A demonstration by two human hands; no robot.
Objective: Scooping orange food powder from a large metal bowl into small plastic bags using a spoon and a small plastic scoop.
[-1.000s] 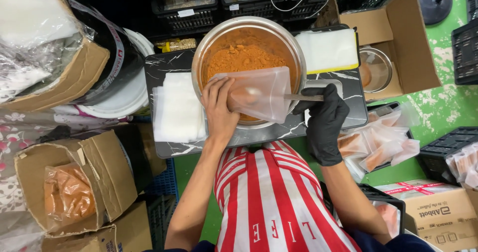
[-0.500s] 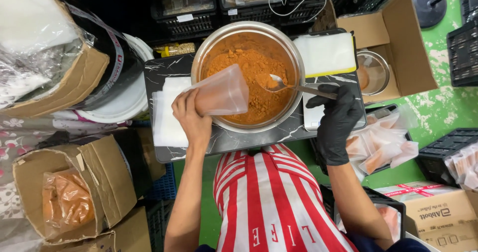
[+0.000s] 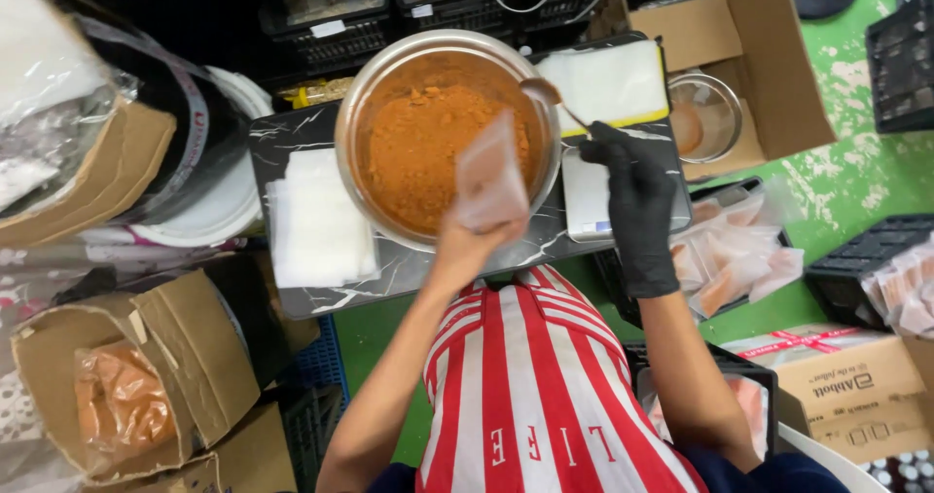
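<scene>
1. I see the left hand (image 3: 465, 250), bare, fingers pinching a small clear pouch (image 3: 491, 175) over the steel bowl (image 3: 362, 113) of orange powder (image 3: 418, 152).
2. Right hand (image 3: 632, 177), black-gloved, fingers closed around a spoon (image 3: 547, 94) at the bowl's rim.

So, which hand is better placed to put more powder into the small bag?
The right hand, probably: it holds the spoon over the bowl, while the left hand holds the bag.
</scene>
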